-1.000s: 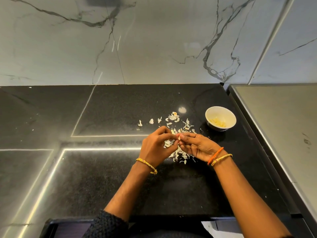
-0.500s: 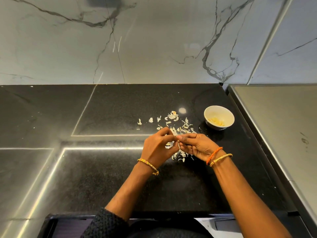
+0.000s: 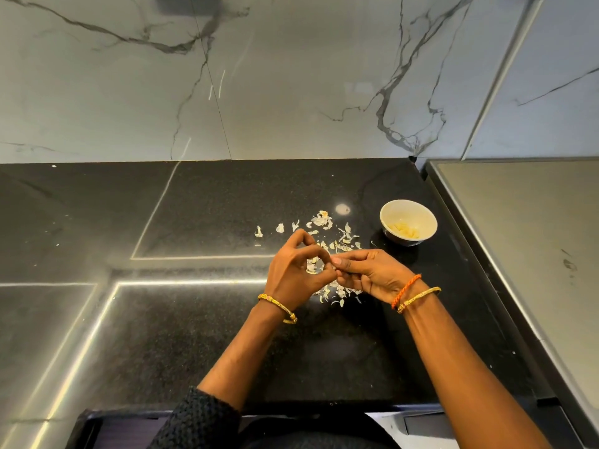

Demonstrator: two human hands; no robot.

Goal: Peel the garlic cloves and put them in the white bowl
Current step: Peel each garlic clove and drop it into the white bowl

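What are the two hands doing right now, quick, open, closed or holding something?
Left hand: fingers curled, pinching something small where the fingertips of both hands meet; what it is cannot be told.
Right hand: fingers curled, pinching at the same spot.

I was standing in a kitchen, most likely a home one: a polished black speckled stone tabletop (image 3: 201, 319) ran back to a grey-veined marble wall (image 3: 291, 76), the way a kitchen counter meets its backsplash. Papery garlic skins (image 3: 337, 291) lay scattered on the stone beneath my fingers (image 3: 311, 251), and a small white bowl (image 3: 389, 212) holding pale peeled cloves (image 3: 405, 229) stood near them to my right. Beside the bowl, along the right edge, sat a flat grey metal-looking surface (image 3: 525, 241) with a dark rim.
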